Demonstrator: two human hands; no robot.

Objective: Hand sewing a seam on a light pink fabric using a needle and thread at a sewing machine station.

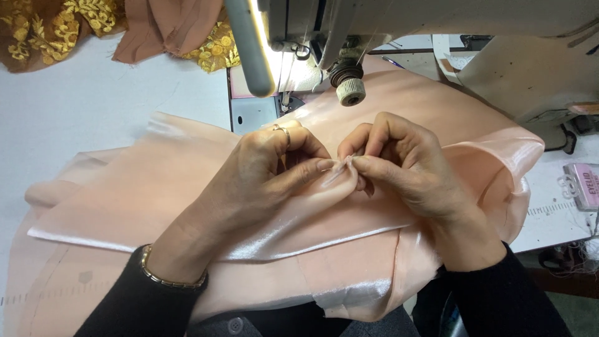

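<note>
A sheet of shiny peach fabric (156, 200) lies spread over the white desk (93, 93), just in front of the sewing machine (349, 25) and running under its head. Both hands meet on a small raised fold of this fabric, directly in front of the machine's ribbed knob (349, 84). The left hand (268, 168), with a ring on one finger and a gold bracelet (165, 274) at the wrist, has its fingers (318, 165) closed narrowly on the fold from the left. The right hand (405, 162) pinches the same fold from the right, its fingers (368, 163) tight against the cloth and almost touching the left ones. The pinched edge sits between the two sets of fingertips; the rest of the fabric drapes away beneath both wrists. Well left of the machine, at the desk's far edge, lies brown cloth with gold embroidery (56, 25).
</note>
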